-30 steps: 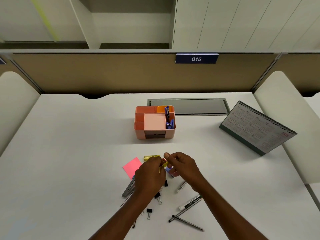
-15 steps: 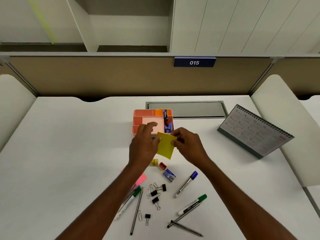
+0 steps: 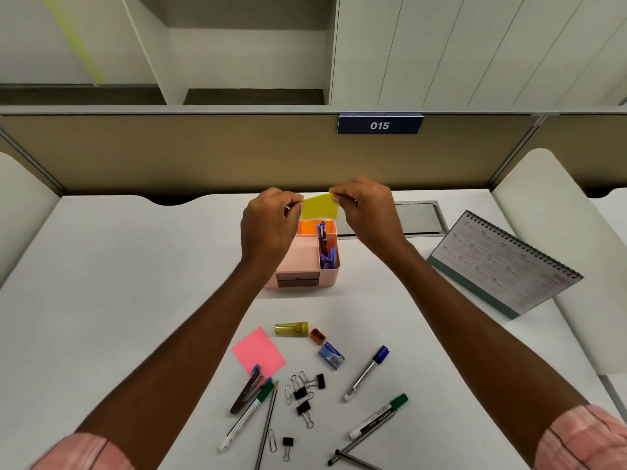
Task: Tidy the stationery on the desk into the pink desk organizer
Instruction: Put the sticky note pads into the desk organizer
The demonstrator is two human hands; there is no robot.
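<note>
A yellow sticky-note pad [image 3: 319, 206] hangs in the air above the back of the pink desk organizer [image 3: 307, 259]. My left hand [image 3: 269, 225] pinches its left edge and my right hand [image 3: 368, 212] pinches its right top corner. The organizer holds blue pens and an orange pad at the back. On the desk nearer me lie a pink sticky-note pad [image 3: 259, 352], a yellow tube [image 3: 291, 328], a red sharpener [image 3: 317, 335], a blue staple box [image 3: 331, 356], a blue-capped marker [image 3: 366, 373], green-capped markers [image 3: 378, 417], a stapler [image 3: 247, 390], pens and several binder clips [image 3: 305, 393].
A desk calendar [image 3: 502, 262] stands at the right. A grey cable hatch [image 3: 417, 218] lies behind the organizer. A beige partition with the plate 015 [image 3: 380, 124] closes the desk's far edge. White side panels flank the desk.
Both hands lifted the yellow pad from the desk clutter and carried it away from me, up over the organizer. The view tilted down, showing more of the near desk.
</note>
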